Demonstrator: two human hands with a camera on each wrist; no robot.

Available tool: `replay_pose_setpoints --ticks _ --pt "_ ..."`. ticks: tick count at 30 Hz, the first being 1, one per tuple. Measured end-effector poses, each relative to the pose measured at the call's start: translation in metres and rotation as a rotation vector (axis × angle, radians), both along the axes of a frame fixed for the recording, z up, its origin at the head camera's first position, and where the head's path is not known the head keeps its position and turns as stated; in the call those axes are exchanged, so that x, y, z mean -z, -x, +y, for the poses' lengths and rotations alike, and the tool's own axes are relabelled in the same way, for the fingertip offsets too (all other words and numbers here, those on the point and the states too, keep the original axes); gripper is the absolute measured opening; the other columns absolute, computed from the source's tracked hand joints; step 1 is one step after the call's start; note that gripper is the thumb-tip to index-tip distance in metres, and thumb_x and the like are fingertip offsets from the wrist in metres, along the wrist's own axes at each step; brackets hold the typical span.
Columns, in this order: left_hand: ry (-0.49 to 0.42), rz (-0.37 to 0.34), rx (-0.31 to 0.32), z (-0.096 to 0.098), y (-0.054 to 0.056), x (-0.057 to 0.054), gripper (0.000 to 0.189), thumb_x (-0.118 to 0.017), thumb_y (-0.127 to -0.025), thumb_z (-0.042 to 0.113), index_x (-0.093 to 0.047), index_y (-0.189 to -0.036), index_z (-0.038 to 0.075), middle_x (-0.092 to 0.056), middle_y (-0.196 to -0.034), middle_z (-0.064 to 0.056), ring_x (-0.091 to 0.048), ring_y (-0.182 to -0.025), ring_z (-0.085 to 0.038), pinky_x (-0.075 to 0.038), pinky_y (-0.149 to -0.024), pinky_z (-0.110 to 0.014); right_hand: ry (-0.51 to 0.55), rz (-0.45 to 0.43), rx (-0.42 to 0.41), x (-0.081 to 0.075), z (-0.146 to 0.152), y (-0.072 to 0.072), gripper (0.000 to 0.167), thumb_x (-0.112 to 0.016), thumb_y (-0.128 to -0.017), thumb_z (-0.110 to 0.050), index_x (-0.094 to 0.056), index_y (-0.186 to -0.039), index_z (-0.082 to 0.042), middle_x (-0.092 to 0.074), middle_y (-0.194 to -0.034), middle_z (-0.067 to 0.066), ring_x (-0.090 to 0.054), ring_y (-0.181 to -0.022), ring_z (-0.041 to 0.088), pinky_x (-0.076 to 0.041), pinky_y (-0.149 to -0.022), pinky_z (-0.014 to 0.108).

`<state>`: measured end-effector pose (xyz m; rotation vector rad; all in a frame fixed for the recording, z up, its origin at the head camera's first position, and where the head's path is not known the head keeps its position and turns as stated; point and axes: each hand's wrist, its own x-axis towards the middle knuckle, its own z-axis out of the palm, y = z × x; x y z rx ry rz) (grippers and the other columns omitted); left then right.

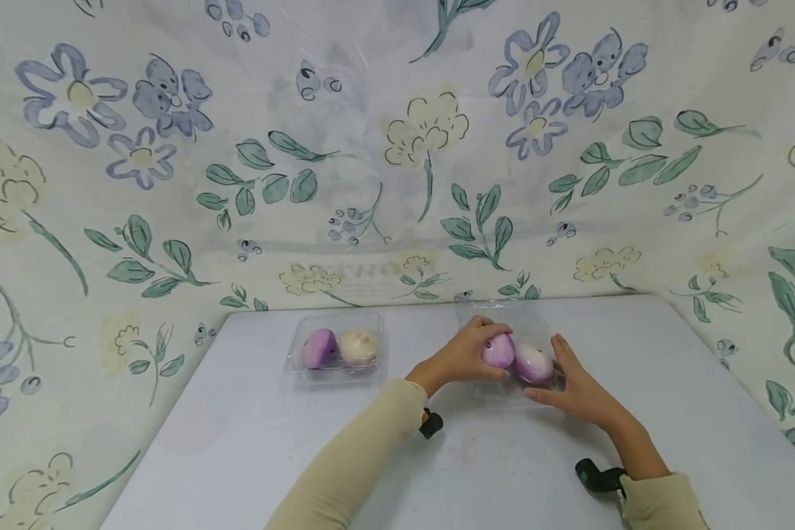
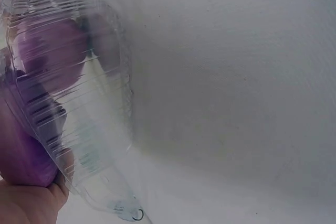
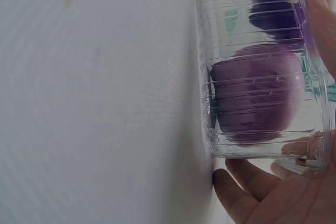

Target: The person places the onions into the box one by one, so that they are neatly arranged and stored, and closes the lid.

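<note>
My left hand (image 1: 470, 353) grips a round purple vegetable, turnip-like in shape (image 1: 499, 351), fingers over its far side and thumb at its near side. This vegetable is at the left end of a clear plastic box (image 3: 210, 148) with ribbed walls. Beside it in the box sits a purple-and-white vegetable (image 1: 534, 364), also round. My right hand (image 1: 579, 390) spans the right end of the box, thumb along the near side, fingers round the end wall. In the left wrist view, the held vegetable (image 2: 23, 150) shows partly behind the clear wall.
A second clear plastic box (image 1: 361, 377) stands to the left on the white table (image 1: 238, 442), with a purple vegetable (image 1: 319, 348) and a cream-coloured one (image 1: 358, 347) inside. A flower-printed sheet (image 1: 371, 162) rises behind the table and along both sides.
</note>
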<state>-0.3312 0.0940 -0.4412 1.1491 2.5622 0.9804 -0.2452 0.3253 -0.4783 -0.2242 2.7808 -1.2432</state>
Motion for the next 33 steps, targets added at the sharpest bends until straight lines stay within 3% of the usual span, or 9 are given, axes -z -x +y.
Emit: replay_pose_setpoints --ticks 11,19,33 --pt "0.084 0.037 0.011 0.0037 -0.0005 -0.0019 0.074 -0.085 -0.078 0.031 -0.052 -0.143 0.015 -0.050 -0.135 -0.009 -0.052 -0.120 -0.019 -0.050 -0.102 -0.028 -0.001 0.015 -0.007 0.0044 0.0022 0.0075 0.120 -0.075 -0.084 -0.048 0.006 -0.156 0.002 0.010 -0.163 0.027 -0.014 -0.147 0.054 -0.015 -0.114 0.071" --pt "0.120 0.071 0.033 0.0069 -0.0005 0.0010 0.074 -0.085 -0.078 0.035 -0.053 -0.141 0.016 -0.050 -0.135 -0.009 -0.053 -0.119 -0.018 -0.049 -0.102 -0.027 0.001 0.020 -0.007 0.0006 0.0033 0.0046 0.119 -0.075 -0.084 -0.045 0.006 -0.156 0.003 0.010 -0.163 0.027 -0.013 -0.146 0.055 -0.016 -0.114 0.070" --pt "0.160 0.037 0.017 0.0080 -0.0022 0.0027 0.074 -0.085 -0.077 0.038 -0.051 -0.139 0.016 -0.055 -0.138 -0.003 -0.053 -0.126 -0.017 -0.048 -0.105 -0.029 0.016 0.004 -0.011 0.0016 0.0040 0.0026 0.119 -0.076 -0.084 -0.043 0.007 -0.156 0.001 0.011 -0.163 0.026 -0.002 -0.148 0.053 -0.011 -0.114 0.072"
